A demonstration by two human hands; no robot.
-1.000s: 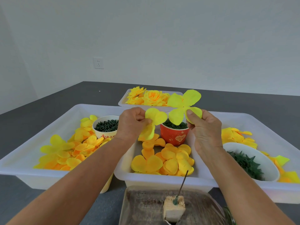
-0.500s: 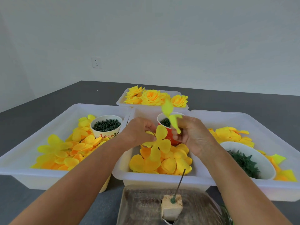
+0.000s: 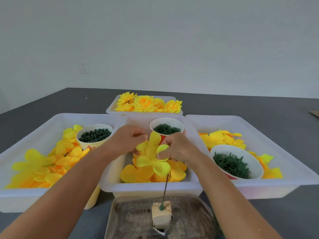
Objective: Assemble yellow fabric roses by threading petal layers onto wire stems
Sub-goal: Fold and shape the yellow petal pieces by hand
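Observation:
Over the middle white tray (image 3: 148,187) both hands hold yellow fabric petal layers (image 3: 151,156) stacked together. My left hand (image 3: 127,140) pinches them from the left, my right hand (image 3: 174,149) from the right, thumb on a pale petal. A thin wire stem (image 3: 166,187) rises from a small foam block (image 3: 161,214) just below the petals; its tip sits under the lowest petal. Loose orange-yellow petals fill the tray beneath.
Left tray (image 3: 20,200) holds petals and a cup of green pieces (image 3: 94,135). Right tray (image 3: 269,188) holds petals and a bowl of green calyxes (image 3: 233,165). A red cup of green rings (image 3: 166,129) stands behind my hands. Finished roses (image 3: 146,104) fill the far tray. A clear lid (image 3: 134,219) lies under the block.
My hands came down from above the red cup and brought the two petal layers together, low over the middle tray and the wire tip.

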